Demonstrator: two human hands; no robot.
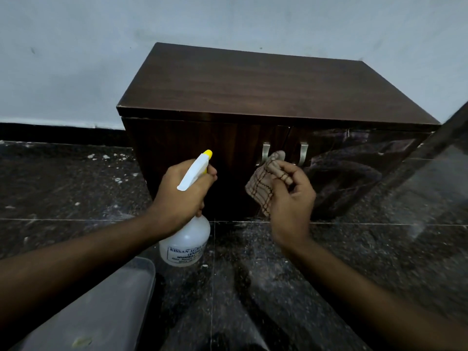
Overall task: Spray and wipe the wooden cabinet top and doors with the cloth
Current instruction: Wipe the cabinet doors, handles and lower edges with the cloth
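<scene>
- Left hand (182,191) grips the spray bottle (188,239), aimed at the cabinet doors (192,148), twelve o'clock.
- Right hand (291,198) pinches the cloth (262,184), one o'clock.
- Spraying step, I'd say; next needs a trigger squeeze.

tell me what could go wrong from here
1. The left hand holds the bottle close to the door, so spray may run down onto the floor, leaving it slick.
2. The cloth is bunched in the right hand beside the handles and might snag on them.
</scene>
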